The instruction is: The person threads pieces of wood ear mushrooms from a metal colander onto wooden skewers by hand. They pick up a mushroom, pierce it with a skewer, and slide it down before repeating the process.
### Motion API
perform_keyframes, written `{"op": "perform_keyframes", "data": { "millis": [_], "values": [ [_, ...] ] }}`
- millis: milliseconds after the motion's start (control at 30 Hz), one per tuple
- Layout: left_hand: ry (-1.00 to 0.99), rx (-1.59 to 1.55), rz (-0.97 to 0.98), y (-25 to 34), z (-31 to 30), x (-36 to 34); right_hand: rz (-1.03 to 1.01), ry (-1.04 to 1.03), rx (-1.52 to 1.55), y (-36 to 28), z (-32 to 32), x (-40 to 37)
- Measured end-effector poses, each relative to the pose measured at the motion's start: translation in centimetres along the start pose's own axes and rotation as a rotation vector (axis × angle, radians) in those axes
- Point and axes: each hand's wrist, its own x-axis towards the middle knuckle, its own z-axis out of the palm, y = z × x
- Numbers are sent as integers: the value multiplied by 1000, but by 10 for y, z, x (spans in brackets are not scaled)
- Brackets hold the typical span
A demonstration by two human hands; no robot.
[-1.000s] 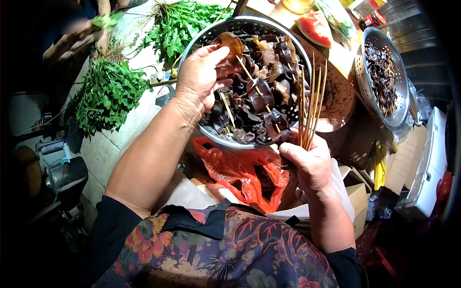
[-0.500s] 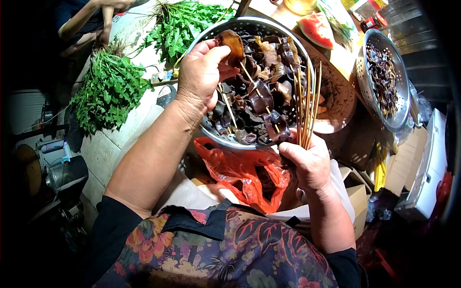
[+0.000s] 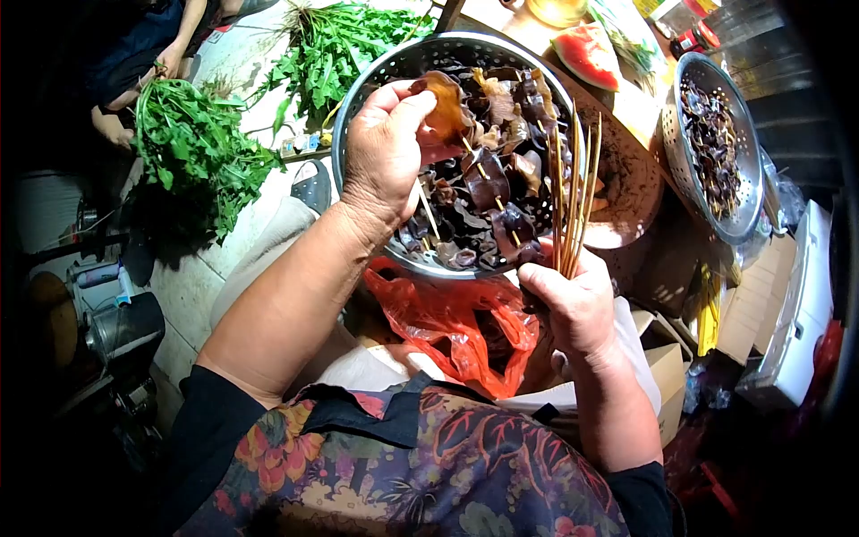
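Note:
My left hand [image 3: 383,148] pinches a brown, translucent piece of wood ear mushroom [image 3: 447,112] at the upper tip of a thin skewer. Further down, that skewer carries other dark wood ear pieces [image 3: 488,183], and its lower end runs toward my right hand [image 3: 574,304]. My right hand is closed around a bundle of several bamboo skewers [image 3: 573,201], which point upward. Beneath both lies a metal colander [image 3: 380,67] filled with dark wood ear. Part of the loaded skewer is hidden by the mushrooms.
A red plastic bag [image 3: 456,327] lies below the colander. At right stands a second colander [image 3: 747,210] with loaded skewers. Watermelon [image 3: 586,55] sits on the table behind. Leafy greens [image 3: 335,45] lie on the floor; another person's hands [image 3: 165,67] are at a second bunch [image 3: 197,161].
My left hand has moved slightly right and down, with the wood ear piece now closer along the skewer's tip. The other person's hands have shifted at the greens. My right hand stays put.

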Motion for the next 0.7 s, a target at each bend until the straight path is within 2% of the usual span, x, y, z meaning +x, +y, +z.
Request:
{"op": "perform_keyframes", "data": {
  "millis": [233, 600, 700],
  "values": [
    [27, -101, -190, 1, -10, 6, -24, -27, -16, 4, 2, 0],
    [7, -127, -339, 2, -10, 2, 6, -9, -18, 8, 2, -2],
    [-1, -173, -281, -7, -3, -4, 25, -3, 19, 5, 6, -2]
  ]
}}
